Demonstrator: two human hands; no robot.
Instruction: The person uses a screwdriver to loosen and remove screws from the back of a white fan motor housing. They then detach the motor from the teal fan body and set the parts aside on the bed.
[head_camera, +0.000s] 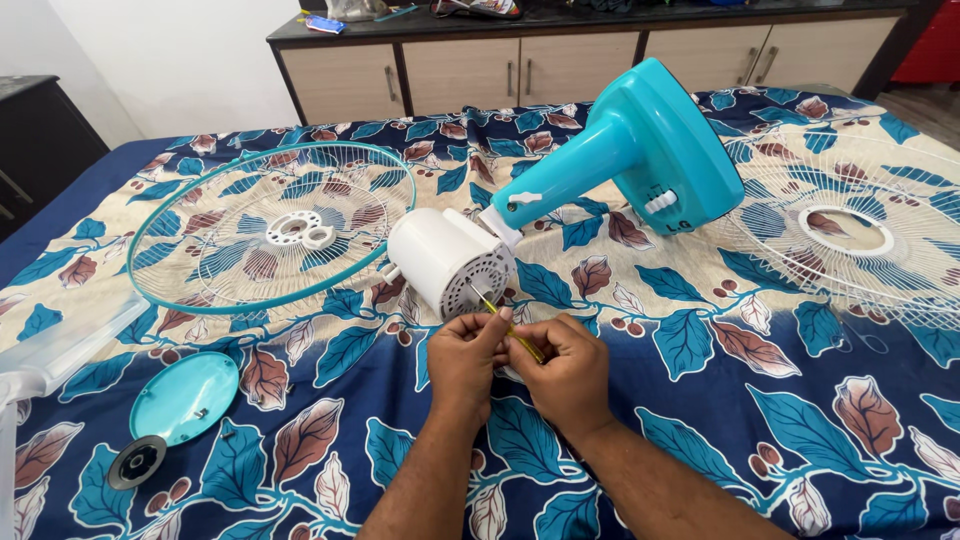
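Both hands (515, 365) on screwdriver (510, 327) at motor housing (448, 262)

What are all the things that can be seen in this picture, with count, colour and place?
fan motor housing: one, white, centre of the bed, lying on its side
fan stand and base: one, teal, behind the motor, tipped over
front fan guard: one, white wires with teal rim, left
rear fan guard: one, white, far right
round cover: one, teal, lower left
small disc: one, black and grey, beside the cover
bedsheet: one, blue with leaf print, under everything
cabinet: one, beige doors, dark top, at the back
screwdriver: one, yellow shaft, tip at the motor
left hand: holds the screwdriver
right hand: holds the screwdriver
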